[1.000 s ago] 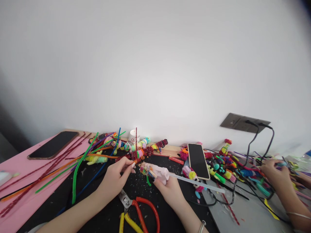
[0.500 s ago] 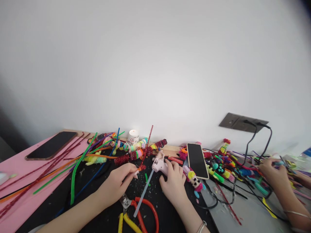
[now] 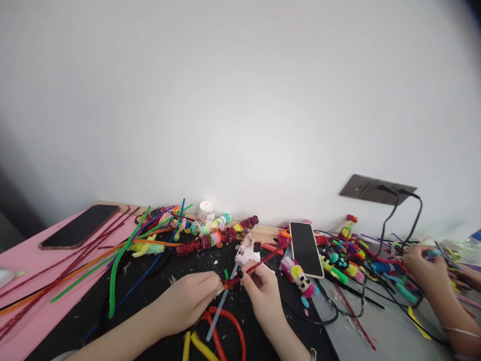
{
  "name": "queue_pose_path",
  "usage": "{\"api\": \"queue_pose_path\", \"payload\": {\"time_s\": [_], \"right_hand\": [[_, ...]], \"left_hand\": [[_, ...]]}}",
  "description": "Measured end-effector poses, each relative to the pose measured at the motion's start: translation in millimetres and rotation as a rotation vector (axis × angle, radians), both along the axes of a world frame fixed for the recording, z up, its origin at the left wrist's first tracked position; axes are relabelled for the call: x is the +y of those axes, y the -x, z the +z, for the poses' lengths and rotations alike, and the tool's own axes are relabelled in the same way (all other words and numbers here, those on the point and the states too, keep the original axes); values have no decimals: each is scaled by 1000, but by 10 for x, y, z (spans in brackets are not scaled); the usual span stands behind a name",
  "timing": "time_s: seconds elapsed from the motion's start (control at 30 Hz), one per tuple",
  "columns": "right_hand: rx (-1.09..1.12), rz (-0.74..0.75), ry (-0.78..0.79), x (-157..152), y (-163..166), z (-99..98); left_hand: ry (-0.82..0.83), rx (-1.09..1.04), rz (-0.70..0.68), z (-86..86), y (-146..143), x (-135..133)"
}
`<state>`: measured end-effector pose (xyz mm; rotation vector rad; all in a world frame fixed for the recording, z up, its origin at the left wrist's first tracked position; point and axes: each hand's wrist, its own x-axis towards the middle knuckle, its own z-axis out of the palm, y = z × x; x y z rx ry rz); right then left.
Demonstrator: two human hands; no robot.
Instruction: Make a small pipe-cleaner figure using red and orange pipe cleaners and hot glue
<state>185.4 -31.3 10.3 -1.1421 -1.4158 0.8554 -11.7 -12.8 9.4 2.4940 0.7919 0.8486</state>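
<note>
My left hand (image 3: 193, 298) is closed, pinching the wound end of a red pipe cleaner (image 3: 232, 283) above the black mat. My right hand (image 3: 262, 296), with dark nail polish showing, grips the same pipe cleaner between thumb and fingers. Its free length slants up to the right across that hand. Just behind both hands lies a pale pink glue gun (image 3: 246, 252), partly covered by my right fingers. A long translucent glue stick (image 3: 222, 307) juts from it towards me. Below my left hand are red-handled pliers (image 3: 240, 328) and yellow handles (image 3: 201, 346), their heads mostly hidden.
Loose pipe cleaners (image 3: 114, 276) and a dark phone (image 3: 80, 225) lie leftward. Behind stand a paper cup (image 3: 206, 213) and beaded pipe-cleaner pieces (image 3: 210, 239). A white-edged phone (image 3: 306, 248) and a small doll (image 3: 299, 281) are right. Another person's hand (image 3: 424, 265) works beyond cables (image 3: 383, 230).
My right hand has left the glue gun and taken hold of the red pipe cleaner. My left hand has moved right and slightly down. The pipe cleaner has tipped from upright towards the right.
</note>
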Motion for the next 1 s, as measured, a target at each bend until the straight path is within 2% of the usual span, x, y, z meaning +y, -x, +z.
{"api": "queue_pose_path", "payload": {"time_s": [0.3, 0.53, 0.77, 1.0], "right_hand": [[-168, 35, -296, -13, -18, 23], [-216, 64, -387, -29, 10, 48], [-307, 115, -453, -57, 28, 17], [-475, 145, -480, -131, 70, 99]], "left_hand": [[269, -120, 165, 30, -24, 28], [541, -293, 235, 75, -87, 2], [657, -466, 296, 87, -129, -3], [749, -673, 328, 94, -152, -5]]}}
